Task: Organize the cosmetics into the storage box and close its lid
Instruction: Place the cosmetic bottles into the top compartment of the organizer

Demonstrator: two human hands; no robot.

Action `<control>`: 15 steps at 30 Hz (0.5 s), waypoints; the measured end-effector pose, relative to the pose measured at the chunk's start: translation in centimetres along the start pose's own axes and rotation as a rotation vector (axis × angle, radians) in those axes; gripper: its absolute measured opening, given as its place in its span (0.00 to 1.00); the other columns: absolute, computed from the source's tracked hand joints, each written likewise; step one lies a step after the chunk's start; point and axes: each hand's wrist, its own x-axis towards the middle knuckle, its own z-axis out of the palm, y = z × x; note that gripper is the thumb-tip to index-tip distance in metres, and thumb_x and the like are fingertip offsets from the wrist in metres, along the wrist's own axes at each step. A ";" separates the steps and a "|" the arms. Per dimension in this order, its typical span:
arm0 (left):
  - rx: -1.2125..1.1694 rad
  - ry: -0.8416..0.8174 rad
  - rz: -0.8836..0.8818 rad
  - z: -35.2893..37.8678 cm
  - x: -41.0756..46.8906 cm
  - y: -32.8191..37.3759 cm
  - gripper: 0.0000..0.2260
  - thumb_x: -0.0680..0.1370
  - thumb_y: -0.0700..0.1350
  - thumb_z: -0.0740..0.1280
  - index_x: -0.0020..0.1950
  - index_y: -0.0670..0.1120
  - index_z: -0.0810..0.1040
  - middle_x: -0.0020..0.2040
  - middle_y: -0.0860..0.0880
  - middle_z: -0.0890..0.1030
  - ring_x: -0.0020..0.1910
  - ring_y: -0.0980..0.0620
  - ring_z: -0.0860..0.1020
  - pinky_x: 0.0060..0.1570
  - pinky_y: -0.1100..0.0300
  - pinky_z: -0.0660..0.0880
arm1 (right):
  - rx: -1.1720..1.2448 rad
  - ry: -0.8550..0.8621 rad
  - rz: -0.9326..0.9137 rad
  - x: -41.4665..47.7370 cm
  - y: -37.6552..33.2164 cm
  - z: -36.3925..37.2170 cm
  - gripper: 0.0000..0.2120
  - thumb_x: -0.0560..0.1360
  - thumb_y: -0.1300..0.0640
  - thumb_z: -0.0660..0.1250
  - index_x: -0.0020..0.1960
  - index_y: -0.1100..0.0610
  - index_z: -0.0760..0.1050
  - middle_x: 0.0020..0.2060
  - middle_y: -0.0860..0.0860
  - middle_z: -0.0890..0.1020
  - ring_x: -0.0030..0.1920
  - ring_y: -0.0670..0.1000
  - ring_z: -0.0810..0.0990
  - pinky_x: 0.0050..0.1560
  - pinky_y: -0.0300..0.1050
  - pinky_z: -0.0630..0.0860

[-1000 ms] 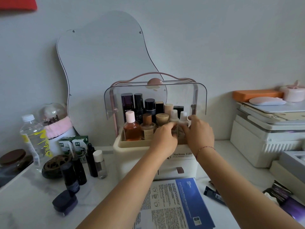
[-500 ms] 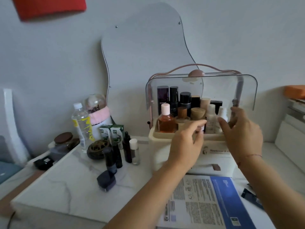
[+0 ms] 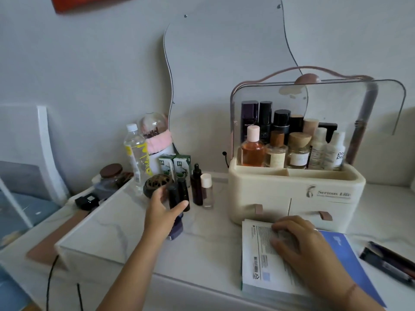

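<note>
The cream storage box stands at the right with its clear lid raised; several bottles fill its back row. Left of it on the marble top stand a black bottle, a taller black one, a brown dropper bottle and a small clear bottle with a white cap. My left hand is at the first black bottle, fingers on its left and thumb in front, spread rather than closed. A dark blue compact lies under that hand. My right hand rests palm down on a printed blue-and-white leaflet.
A wavy mirror leans on the wall behind. A water bottle, glass dome, green cartons, dark round burner and brown-lidded jar crowd the back left. Dark tubes lie at the far right.
Both hands have left the box's tray. My left hand swung left and down to the loose black bottles; my right hand dropped onto the leaflet. The view shifted left.
</note>
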 end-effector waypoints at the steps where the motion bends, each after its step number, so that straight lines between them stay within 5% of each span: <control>1: 0.007 -0.027 -0.003 0.1 0.5 -0.1 0.27 0.68 0.45 0.77 0.64 0.47 0.73 0.57 0.50 0.80 0.57 0.51 0.77 0.58 0.53 0.73 | 0.007 0.002 -0.004 0.0 0.0 0.0 0.08 0.71 0.56 0.71 0.50 0.52 0.80 0.48 0.41 0.78 0.52 0.45 0.75 0.55 0.35 0.68; 8: 0.110 -0.046 0.030 0.1 2.9 0.4 0.14 0.67 0.48 0.77 0.47 0.56 0.76 0.41 0.62 0.79 0.42 0.58 0.78 0.38 0.67 0.69 | -0.001 -0.010 -0.018 0.0 0.0 0.0 0.08 0.73 0.54 0.69 0.52 0.51 0.78 0.49 0.40 0.77 0.53 0.43 0.73 0.57 0.37 0.69; 15: 0.113 -0.054 0.034 0.5 3.1 1.1 0.10 0.67 0.49 0.77 0.38 0.55 0.76 0.38 0.58 0.81 0.39 0.59 0.78 0.34 0.65 0.69 | -0.012 -0.014 -0.010 -0.1 -0.2 -0.2 0.08 0.72 0.54 0.70 0.50 0.51 0.79 0.49 0.40 0.77 0.52 0.44 0.74 0.56 0.40 0.70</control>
